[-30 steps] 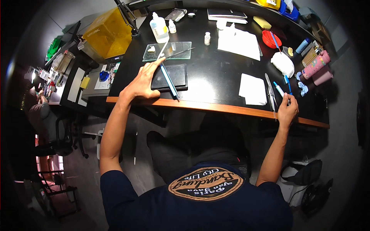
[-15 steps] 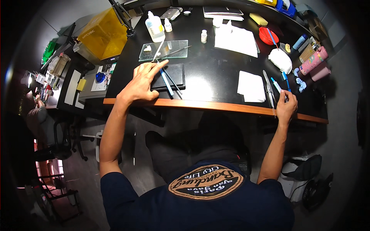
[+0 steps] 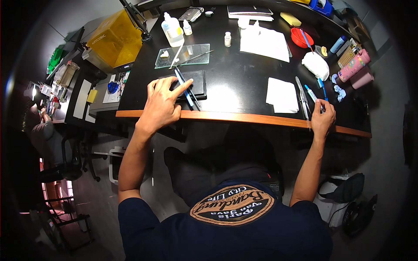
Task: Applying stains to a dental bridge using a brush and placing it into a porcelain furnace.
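So, two hands.
Left hand [image 3: 162, 104] touching blue stick [image 3: 189, 99], grip apart; right hand [image 3: 324, 116] by blue pen [image 3: 310, 93], can't tell grip.

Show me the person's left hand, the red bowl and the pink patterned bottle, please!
Left hand [image 3: 162, 103]: head view, back of the hand.
Red bowl [image 3: 298, 39]: head view, its bare inside.
Pink patterned bottle [image 3: 352, 68]: head view, middle of its side.

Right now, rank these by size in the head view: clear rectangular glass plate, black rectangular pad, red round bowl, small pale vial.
1. Glass plate and black pad: unsure, left hand hides part
2. Red bowl
3. Vial
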{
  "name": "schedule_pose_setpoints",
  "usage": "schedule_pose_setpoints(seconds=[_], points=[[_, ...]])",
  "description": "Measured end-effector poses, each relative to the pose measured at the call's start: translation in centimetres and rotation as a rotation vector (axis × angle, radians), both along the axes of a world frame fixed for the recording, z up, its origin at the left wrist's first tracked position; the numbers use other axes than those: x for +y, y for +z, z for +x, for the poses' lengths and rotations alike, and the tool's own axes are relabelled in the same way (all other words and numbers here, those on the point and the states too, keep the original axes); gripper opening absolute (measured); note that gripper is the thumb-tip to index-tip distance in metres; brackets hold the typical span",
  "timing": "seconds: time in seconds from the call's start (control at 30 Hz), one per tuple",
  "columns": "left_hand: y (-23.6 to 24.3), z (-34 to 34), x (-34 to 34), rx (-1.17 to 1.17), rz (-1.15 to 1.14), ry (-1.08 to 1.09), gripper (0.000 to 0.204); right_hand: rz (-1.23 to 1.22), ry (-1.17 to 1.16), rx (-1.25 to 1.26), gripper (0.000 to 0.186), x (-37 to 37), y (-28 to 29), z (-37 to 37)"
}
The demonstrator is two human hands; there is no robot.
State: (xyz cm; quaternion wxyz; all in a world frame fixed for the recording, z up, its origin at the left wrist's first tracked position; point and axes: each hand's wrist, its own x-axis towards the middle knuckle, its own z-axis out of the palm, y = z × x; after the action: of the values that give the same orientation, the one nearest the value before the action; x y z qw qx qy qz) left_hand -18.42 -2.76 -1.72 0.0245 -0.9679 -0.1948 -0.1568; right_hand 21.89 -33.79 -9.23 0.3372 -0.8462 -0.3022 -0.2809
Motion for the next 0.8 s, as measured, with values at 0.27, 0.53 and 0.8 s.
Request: schedule_pose_setpoints(seconds=[0.27, 0.53, 0.8], points=[[-1.2, 0.0, -0.1, -0.08, -0.025, -0.002, 0.059, 0.013, 0.019, 0.006, 0.014, 0.1, 0.0, -0.2], [-1.5, -0.1, -0.4, -0.064, -0.053, 0.011, 0.067, 0.016, 0.023, 0.01, 0.013, -0.1, -0.2, 0.0], [-1.4, -0.4, -0.4, -0.078, -0.094, 0.001, 0.071, 0.061, 0.025, 0.002, 0.014, 0.1, 0.4, -0.3]])
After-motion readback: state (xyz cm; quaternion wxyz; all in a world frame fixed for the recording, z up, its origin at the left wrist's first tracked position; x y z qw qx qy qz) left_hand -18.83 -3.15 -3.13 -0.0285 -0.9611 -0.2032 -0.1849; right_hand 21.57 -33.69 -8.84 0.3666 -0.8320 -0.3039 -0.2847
